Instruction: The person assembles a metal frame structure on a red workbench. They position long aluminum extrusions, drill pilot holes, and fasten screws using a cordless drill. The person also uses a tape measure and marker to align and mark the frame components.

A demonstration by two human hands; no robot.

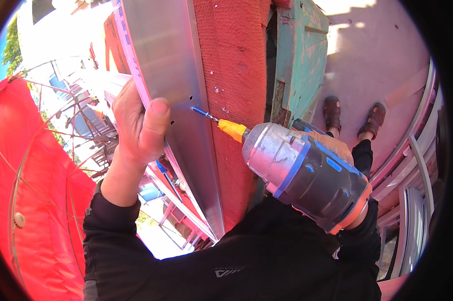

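My left hand point(138, 125) is wrapped around the edge of a long silvery metal profile point(173, 55), its thumb lying on the inner face. My right hand point(339, 145), mostly hidden behind the tool, grips a cordless drill point(306, 173) with a dark body, blue trim and an orange rear. Yellow tape point(231, 129) covers its nose. From there a thin blue drill bit point(201, 112) reaches left, and its tip meets the profile's face. Two small dark holes show near the tip, one above it and one below left.
Under the profile runs a red beam point(234, 65), beside a worn green panel point(306, 55). A red sheet point(35, 200) with cords hangs at the left. Pale metal frames point(412, 200) stand at the right, near my feet in brown sandals point(372, 120).
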